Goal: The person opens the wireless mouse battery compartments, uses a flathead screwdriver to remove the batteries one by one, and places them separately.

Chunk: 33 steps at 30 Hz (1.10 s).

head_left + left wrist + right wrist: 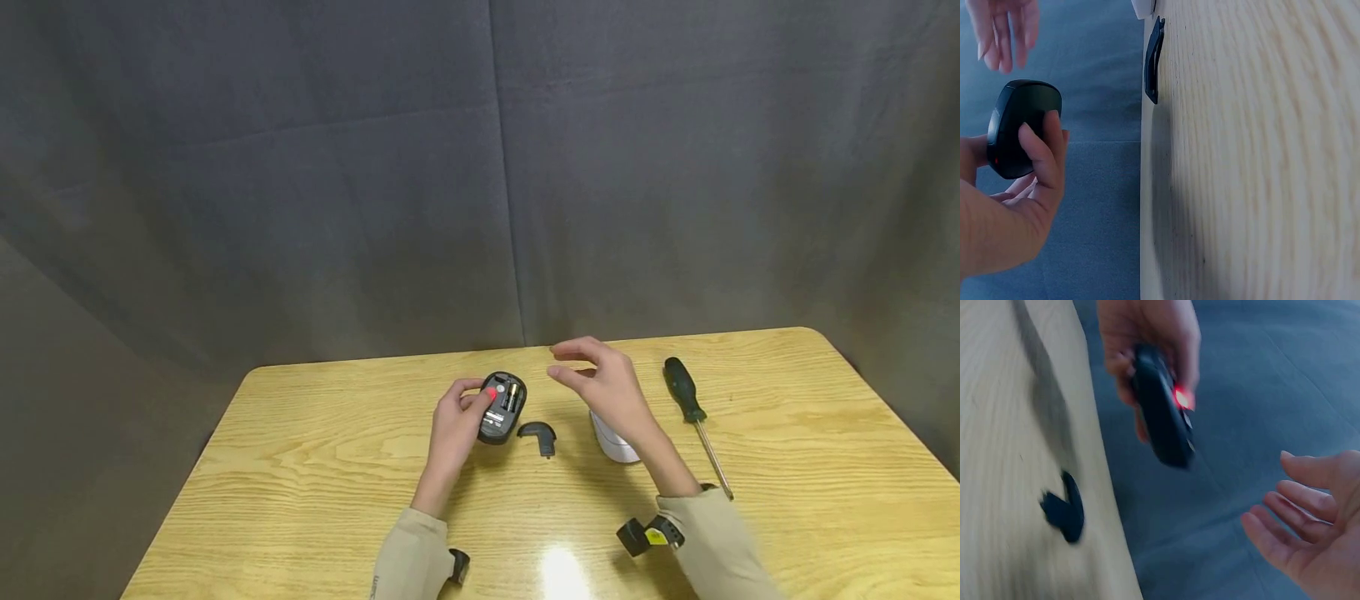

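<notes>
My left hand (pixel 459 421) grips a black computer mouse (pixel 492 427) above the table, its underside turned toward the head camera. A red light glows by the thumb, and a battery (pixel 512 397) lies in the uncovered compartment. From the left wrist view, fingers wrap the dark shell of the mouse (pixel 1025 119). To the right of the mouse, my right hand (pixel 606 387) is raised with thumb and fingers apart, holding nothing; the right wrist view shows its fingers loosely bent. The black battery cover (pixel 542 433) rests on the wood between the hands.
A white rounded object (pixel 617 442) sits partly hidden beneath my right hand. Farther right lies a screwdriver (pixel 681 387) with a dark green handle, its shaft pointing toward my right sleeve. A grey curtain (pixel 360 208) hangs behind the far edge of the wooden table (pixel 300 475).
</notes>
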### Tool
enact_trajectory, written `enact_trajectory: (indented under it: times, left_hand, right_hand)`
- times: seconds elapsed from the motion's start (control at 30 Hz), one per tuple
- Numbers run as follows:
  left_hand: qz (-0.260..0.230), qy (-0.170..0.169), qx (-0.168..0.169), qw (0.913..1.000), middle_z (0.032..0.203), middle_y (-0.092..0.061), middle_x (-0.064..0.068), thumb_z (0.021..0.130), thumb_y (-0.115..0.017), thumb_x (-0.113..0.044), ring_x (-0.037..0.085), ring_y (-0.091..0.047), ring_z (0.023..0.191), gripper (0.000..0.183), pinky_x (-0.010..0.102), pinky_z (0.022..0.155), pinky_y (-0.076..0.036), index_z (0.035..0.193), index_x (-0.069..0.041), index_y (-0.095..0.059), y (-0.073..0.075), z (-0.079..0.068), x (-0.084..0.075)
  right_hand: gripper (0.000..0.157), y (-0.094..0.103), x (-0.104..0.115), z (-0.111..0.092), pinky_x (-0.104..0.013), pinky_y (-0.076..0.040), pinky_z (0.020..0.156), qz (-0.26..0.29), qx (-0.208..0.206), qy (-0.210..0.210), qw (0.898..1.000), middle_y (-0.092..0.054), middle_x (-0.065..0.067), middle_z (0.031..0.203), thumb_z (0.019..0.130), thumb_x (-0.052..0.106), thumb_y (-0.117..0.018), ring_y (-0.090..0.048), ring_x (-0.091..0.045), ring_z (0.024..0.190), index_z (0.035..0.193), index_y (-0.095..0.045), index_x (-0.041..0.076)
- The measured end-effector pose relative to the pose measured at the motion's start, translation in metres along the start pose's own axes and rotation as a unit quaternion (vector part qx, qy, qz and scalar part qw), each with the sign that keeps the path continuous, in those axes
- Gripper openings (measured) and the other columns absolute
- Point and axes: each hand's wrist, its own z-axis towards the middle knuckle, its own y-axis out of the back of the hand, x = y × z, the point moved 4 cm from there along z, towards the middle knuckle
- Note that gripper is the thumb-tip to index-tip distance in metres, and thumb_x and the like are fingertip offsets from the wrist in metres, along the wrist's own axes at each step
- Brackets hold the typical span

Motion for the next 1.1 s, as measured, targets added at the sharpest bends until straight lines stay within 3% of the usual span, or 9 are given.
enact_trajectory:
  times: [0.27, 0.63, 0.73, 0.93, 1.1]
  left_hand:
    - [-0.002, -0.001, -0.004, 1.0000, 0.104, -0.074, 0.021, 0.101, -0.060, -0.017, 0.014, -0.069, 0.081, 0.036, 0.023, 0.067, -0.053, 0.127, 0.008, -0.064, -0.002, 0.003, -0.001]
    - [-0.033, 0.005, -0.011, 0.9994, 0.109, -0.073, 0.026, 0.102, -0.060, -0.016, 0.014, -0.070, 0.083, 0.038, 0.022, 0.066, -0.054, 0.130, 0.011, -0.061, -0.002, 0.003, -0.004]
    - [-0.037, 0.006, -0.015, 0.9992, 0.108, -0.073, 0.026, 0.102, -0.060, -0.015, 0.014, -0.070, 0.082, 0.037, 0.022, 0.065, -0.054, 0.128, 0.011, -0.061, -0.001, 0.004, -0.003]
    - [-0.040, 0.009, -0.024, 0.9989, 0.106, -0.074, 0.024, 0.101, -0.061, -0.014, 0.012, -0.069, 0.082, 0.036, 0.022, 0.066, -0.055, 0.127, 0.011, -0.062, 0.001, 0.003, -0.001]
    - [-0.025, 0.004, -0.031, 0.9992, 0.105, -0.074, 0.025, 0.101, -0.061, -0.012, 0.016, -0.071, 0.084, 0.033, 0.023, 0.067, -0.056, 0.124, 0.011, -0.063, 0.002, 0.001, 0.000]
  right_hand:
    - [0.025, -0.035, -0.001, -0.002, -0.039, -0.059, 0.086, 0.020, 0.024, 0.021, 0.999, -0.072, -0.011, 0.117, 0.089, 0.005, -0.081, -0.068, -0.035, 0.112, 0.114, -0.076, 0.000]
    - [0.027, -0.053, -0.002, -0.005, -0.034, -0.061, 0.079, -0.020, 0.019, 0.073, 0.997, -0.071, -0.017, 0.124, 0.089, 0.002, -0.079, -0.068, -0.033, 0.114, 0.115, -0.075, -0.005]
    - [0.029, -0.056, -0.005, -0.007, -0.036, -0.061, 0.081, -0.001, 0.024, 0.048, 0.999, -0.068, -0.019, 0.128, 0.091, 0.004, -0.078, -0.066, -0.035, 0.118, 0.119, -0.074, -0.005]
    - [0.031, -0.064, -0.012, -0.010, -0.046, -0.056, 0.095, 0.082, 0.017, -0.043, 0.996, -0.066, -0.015, 0.134, 0.093, 0.007, -0.077, -0.061, -0.033, 0.125, 0.123, -0.073, 0.000]
    - [0.028, -0.070, -0.013, -0.012, -0.039, -0.055, 0.097, 0.143, 0.002, -0.058, 0.988, -0.065, -0.016, 0.136, 0.092, 0.000, -0.075, -0.060, -0.034, 0.127, 0.120, -0.074, -0.003]
